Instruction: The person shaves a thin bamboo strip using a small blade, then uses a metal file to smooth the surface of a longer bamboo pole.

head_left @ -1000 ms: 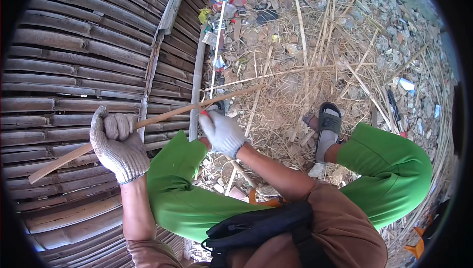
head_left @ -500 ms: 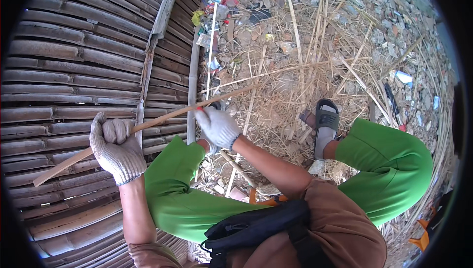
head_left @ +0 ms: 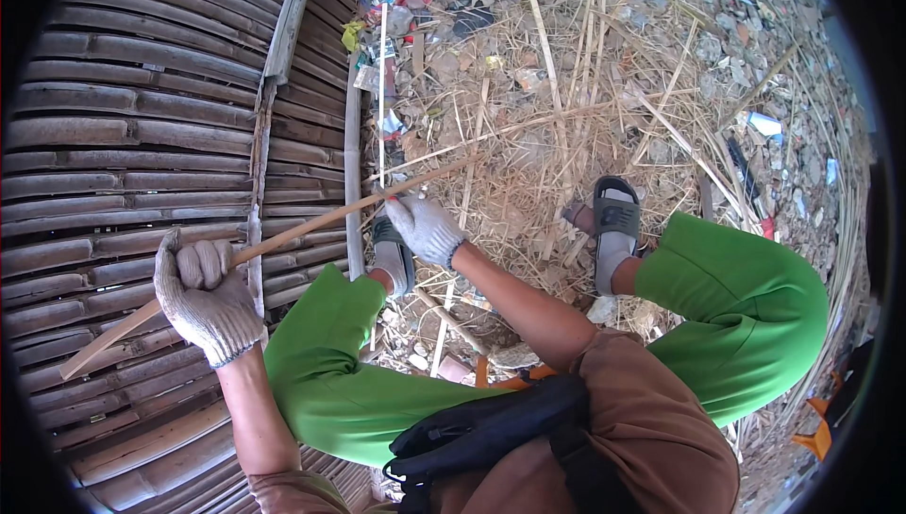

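A long, narrow bamboo strip (head_left: 297, 227) slants across the view, its near end low at the left and its far end over the straw-littered ground. My left hand (head_left: 206, 299), in a pale knit glove, is closed around it near the left end. Farther along, my right hand (head_left: 429, 229), gloved the same way, is closed at the strip's lower edge. A small red piece (head_left: 392, 198) shows at its fingertips; the glove hides the rest of it, so its kind is unclear.
A slatted bamboo wall or platform (head_left: 123, 155) fills the left side. Straw, loose bamboo strips (head_left: 543, 37) and rubbish cover the ground. My sandalled feet (head_left: 616, 231) stand apart beyond my green-trousered knees. A black waist bag (head_left: 491, 420) lies across my lap.
My right hand has slid along the bamboo strip toward its far end. My left hand, still holding the strip, has lowered a little. The whole view has shifted slightly.
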`<state>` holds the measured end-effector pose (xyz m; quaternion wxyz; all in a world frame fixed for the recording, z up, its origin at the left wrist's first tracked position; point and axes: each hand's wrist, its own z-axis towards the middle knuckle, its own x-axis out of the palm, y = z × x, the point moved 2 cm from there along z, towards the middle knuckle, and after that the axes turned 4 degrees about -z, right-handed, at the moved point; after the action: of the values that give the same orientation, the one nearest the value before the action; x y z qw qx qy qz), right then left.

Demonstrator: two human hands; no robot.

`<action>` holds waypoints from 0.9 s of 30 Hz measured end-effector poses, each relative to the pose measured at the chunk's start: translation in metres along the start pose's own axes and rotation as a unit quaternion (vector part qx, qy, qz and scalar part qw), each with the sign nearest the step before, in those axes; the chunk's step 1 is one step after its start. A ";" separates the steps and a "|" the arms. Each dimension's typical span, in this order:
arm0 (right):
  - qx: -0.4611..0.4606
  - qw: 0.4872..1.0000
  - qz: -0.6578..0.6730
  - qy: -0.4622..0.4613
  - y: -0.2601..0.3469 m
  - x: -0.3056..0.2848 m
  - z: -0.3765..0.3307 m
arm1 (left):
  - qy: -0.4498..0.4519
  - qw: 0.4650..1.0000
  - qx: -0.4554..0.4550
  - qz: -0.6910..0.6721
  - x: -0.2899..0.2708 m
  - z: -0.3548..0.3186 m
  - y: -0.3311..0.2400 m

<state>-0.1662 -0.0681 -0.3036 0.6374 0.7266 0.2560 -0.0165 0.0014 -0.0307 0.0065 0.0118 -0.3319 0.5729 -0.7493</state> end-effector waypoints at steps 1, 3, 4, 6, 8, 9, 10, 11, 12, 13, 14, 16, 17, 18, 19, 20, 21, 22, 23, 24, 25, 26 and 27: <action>0.011 1.000 -0.003 0.006 0.003 0.000 0.002 | 0.041 0.999 0.001 -0.006 -0.002 0.002 -0.001; 0.028 0.999 -0.011 0.014 -0.024 -0.014 0.007 | 0.004 1.000 0.009 0.012 0.005 -0.001 -0.001; 0.037 0.998 -0.040 0.022 -0.032 -0.022 0.012 | -0.037 0.999 0.012 0.028 0.006 -0.003 0.001; 0.045 0.998 -0.047 0.013 -0.034 -0.021 0.017 | -0.047 0.998 0.017 0.028 -0.004 0.002 0.001; 0.043 0.997 -0.058 0.005 -0.019 -0.018 0.013 | 0.039 0.999 -0.006 -0.008 -0.019 0.013 -0.003; 0.035 0.998 -0.044 0.000 -0.005 -0.016 0.005 | -0.011 1.000 0.012 0.009 -0.011 0.006 -0.002; 0.034 0.999 -0.024 0.000 0.001 -0.008 -0.004 | -0.012 1.000 0.008 0.011 -0.005 0.002 -0.001; -0.036 0.998 -0.032 -0.033 0.009 0.004 -0.001 | -0.009 1.000 0.016 0.004 0.002 0.000 0.000; -0.025 0.999 -0.043 -0.003 0.027 -0.004 -0.012 | -0.016 1.000 0.018 0.002 -0.003 -0.004 0.002; -0.001 0.999 -0.040 0.005 0.023 -0.006 -0.007 | 0.013 1.000 -0.005 -0.013 -0.006 0.001 0.002; 0.024 0.999 -0.038 0.014 0.014 -0.006 -0.002 | 0.012 1.000 -0.006 -0.014 -0.007 -0.001 0.004; 0.054 0.996 -0.076 0.014 -0.058 -0.010 0.019 | -0.025 0.999 0.010 0.041 0.002 -0.001 0.000; 0.047 0.996 -0.075 0.009 -0.079 -0.017 0.035 | 0.021 1.000 0.002 0.020 0.000 -0.001 -0.003; 0.074 0.995 -0.067 0.003 -0.090 -0.027 0.038 | 0.018 1.000 -0.001 0.021 0.001 -0.001 -0.002; 0.102 0.993 -0.058 -0.003 -0.098 -0.030 0.038 | 0.017 1.000 -0.007 0.013 0.006 0.001 -0.001; 0.106 0.993 -0.058 -0.001 -0.101 -0.023 0.036 | 0.016 1.000 -0.013 0.004 0.008 0.002 0.001; 0.047 0.997 -0.053 0.014 -0.058 -0.027 0.031 | 0.029 1.000 0.010 0.005 -0.007 0.005 -0.001; 0.001 0.999 -0.039 0.032 -0.028 -0.019 0.016 | 0.019 1.000 0.001 0.011 -0.012 0.000 0.001; -0.013 0.999 -0.043 0.023 -0.013 -0.006 0.006 | 0.000 1.000 0.008 0.021 -0.009 -0.001 0.003; -0.035 0.998 -0.045 0.010 -0.002 0.002 0.004 | -0.014 0.999 0.022 0.031 -0.004 0.001 0.001; -0.011 0.999 -0.049 0.004 -0.004 0.000 0.005 | 0.012 1.000 0.010 0.007 -0.011 0.006 0.000; 0.053 0.998 -0.019 0.038 -0.019 -0.006 0.012 | 0.015 1.000 0.013 0.008 -0.009 0.007 -0.001; 0.077 0.996 -0.032 0.035 -0.046 -0.014 0.015 | -0.009 0.999 0.018 0.026 -0.004 0.005 -0.002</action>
<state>-0.1916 -0.0846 -0.3443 0.5691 0.7652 0.2993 -0.0317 0.0076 -0.0324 0.0068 0.0422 -0.3230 0.5676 -0.7561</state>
